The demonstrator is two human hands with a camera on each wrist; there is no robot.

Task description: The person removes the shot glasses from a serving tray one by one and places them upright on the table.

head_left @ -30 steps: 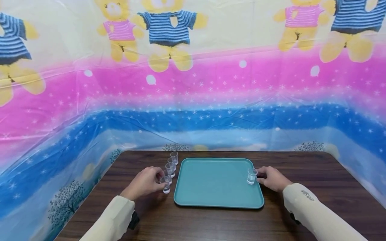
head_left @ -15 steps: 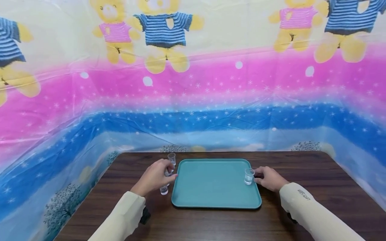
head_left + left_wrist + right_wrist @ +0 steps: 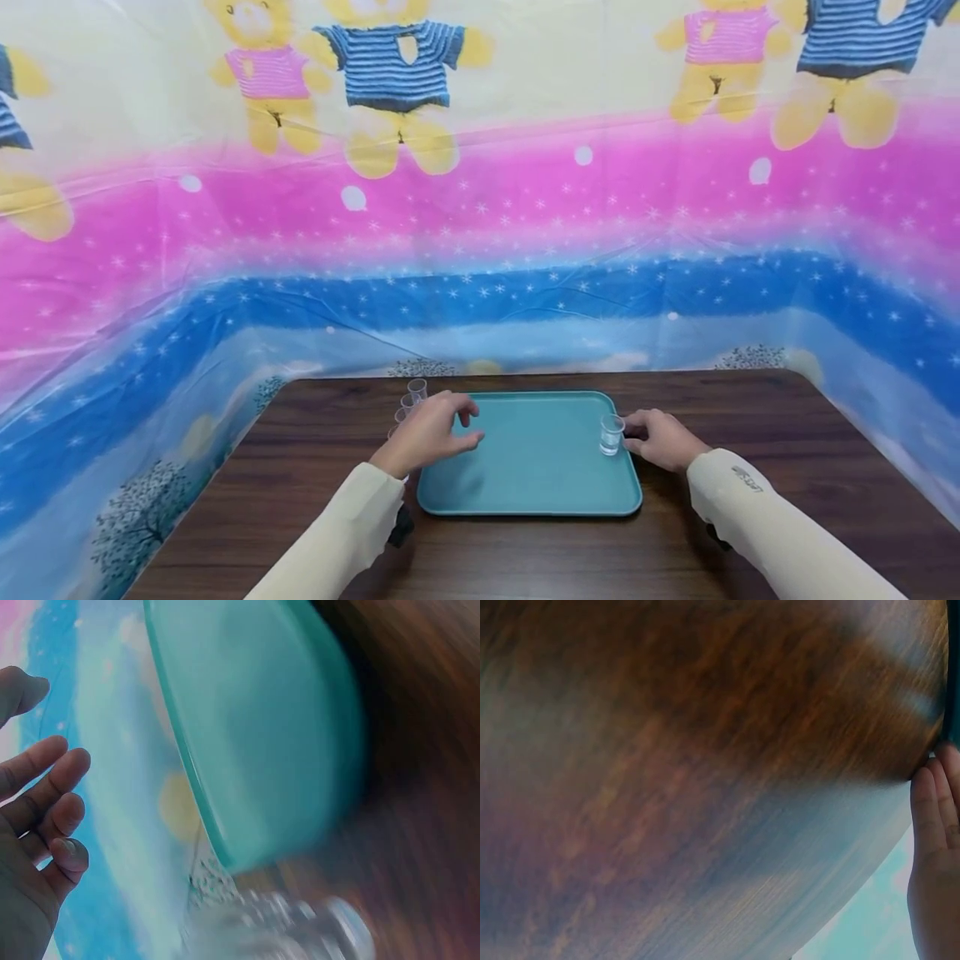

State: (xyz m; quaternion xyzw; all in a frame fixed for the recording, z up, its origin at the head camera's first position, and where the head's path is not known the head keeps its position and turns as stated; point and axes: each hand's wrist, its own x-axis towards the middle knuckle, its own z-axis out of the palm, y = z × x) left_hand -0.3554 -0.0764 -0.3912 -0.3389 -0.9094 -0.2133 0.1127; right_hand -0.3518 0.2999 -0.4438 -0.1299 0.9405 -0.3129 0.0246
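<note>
My left hand (image 3: 427, 432) hovers over the left side of the green tray (image 3: 540, 508), thumb and fingers apart and nothing between them. In the left wrist view its fingers (image 3: 56, 761) hang loosely curved. Behind that hand, small clear shot glasses (image 3: 417, 390) form a row beside the tray's left edge. One more clear shot glass (image 3: 611, 437) is upright at the tray's right side. Fingers and thumb of my right hand (image 3: 663, 439) meet its right side beside the rim and seem to pinch it; the far fingertips are hidden. The right wrist view shows only fingers (image 3: 930, 799) by the tray's dark edge.
The tray lies on a dark wood-grain table (image 3: 525, 558). A printed cloth with teddy bears and snowflakes (image 3: 487, 225) hangs behind the table and along its sides. Blurred clear glasses (image 3: 277, 930) appear low in the left wrist view.
My left hand has left the nearest glass of the row and moved right, over the tray. My right hand and its glass have kept their place at the tray's right side.
</note>
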